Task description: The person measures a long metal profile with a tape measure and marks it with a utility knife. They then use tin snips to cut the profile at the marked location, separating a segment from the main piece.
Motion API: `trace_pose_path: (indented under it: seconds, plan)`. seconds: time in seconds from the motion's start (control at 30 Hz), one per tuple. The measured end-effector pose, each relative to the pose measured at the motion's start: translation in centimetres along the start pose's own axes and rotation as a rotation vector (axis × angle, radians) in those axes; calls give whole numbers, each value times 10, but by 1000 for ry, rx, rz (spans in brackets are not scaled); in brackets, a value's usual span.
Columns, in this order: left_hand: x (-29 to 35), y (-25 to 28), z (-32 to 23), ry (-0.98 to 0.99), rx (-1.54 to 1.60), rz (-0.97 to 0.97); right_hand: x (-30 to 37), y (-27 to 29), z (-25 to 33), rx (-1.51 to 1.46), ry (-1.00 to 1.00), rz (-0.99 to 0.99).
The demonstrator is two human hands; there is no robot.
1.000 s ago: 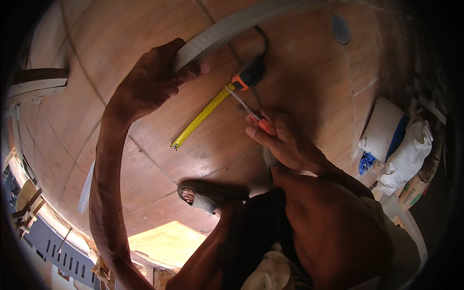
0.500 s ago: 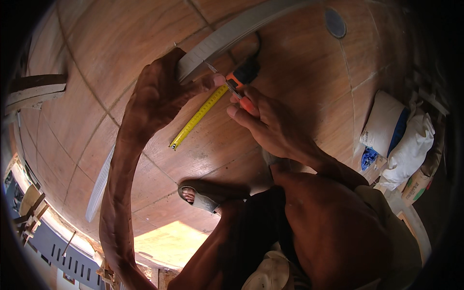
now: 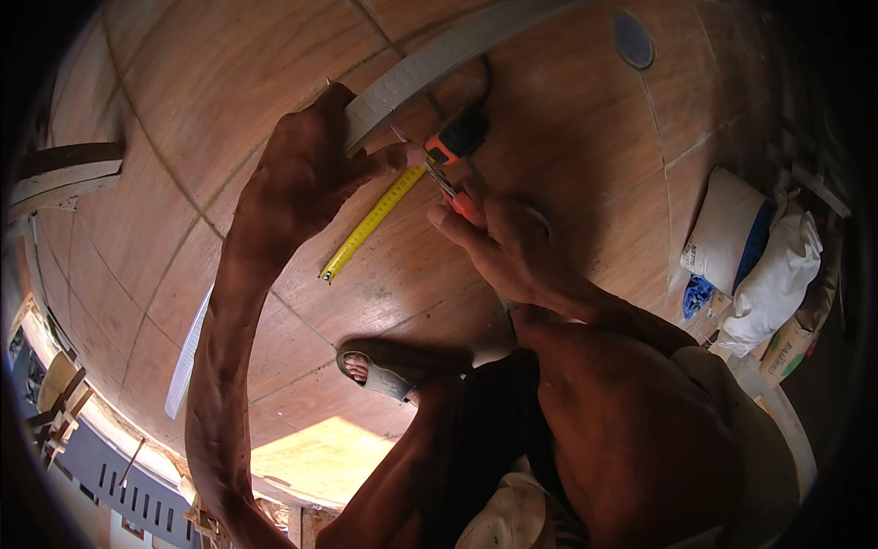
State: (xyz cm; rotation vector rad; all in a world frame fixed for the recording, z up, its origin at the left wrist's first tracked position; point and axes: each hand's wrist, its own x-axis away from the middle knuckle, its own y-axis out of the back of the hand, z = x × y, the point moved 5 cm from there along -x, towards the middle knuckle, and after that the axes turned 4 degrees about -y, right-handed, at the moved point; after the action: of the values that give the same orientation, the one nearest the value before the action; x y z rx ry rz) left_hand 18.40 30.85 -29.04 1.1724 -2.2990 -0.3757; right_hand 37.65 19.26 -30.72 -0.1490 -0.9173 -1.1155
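- Left hand [image 3: 306, 165] is clamped on the strip [image 3: 439, 64], which arcs far right.
- Right hand [image 3: 512, 233] grips the snips [image 3: 469, 209], blades at the strip's near edge.
- Tape [image 3: 462, 135] lies beyond, on the floor [image 3: 567, 110].
- Apparently lining up a cut; closing the blades calls for steadiness.

Between your left fingers [image 3: 388, 162] sits a long, curving, pale-grey strip [image 3: 439, 66] with a mostly matt face; whether metal or plastic is unclear. In your right fingers [image 3: 448, 220], the red-handled cutting tool [image 3: 470, 209] has plastic-looking grips and bare metal blades. Just beyond them, the boxy orange-and-black tape measure case [image 3: 459, 134] looks plastic. Beneath your fingers, the reddish-brown, wood-patterned tiled floor [image 3: 174, 119] has a soft sheen.
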Motion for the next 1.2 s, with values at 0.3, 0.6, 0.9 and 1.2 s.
trace_pose_path:
  seconds: [0.3,0.6,0.9,1.2]
  plan:
    - [6,7,1,76,25,13,-3,6,16,-42,89,23]
    - [7,4,6,38,12,-83,-7,5,16,-47,48,54]
    - [10,4,2,54,-165,-83,-5,6,20,-31,110,31]
    - [8,1,20,-98,-147,-89,-11,5,15,-6,59,54]
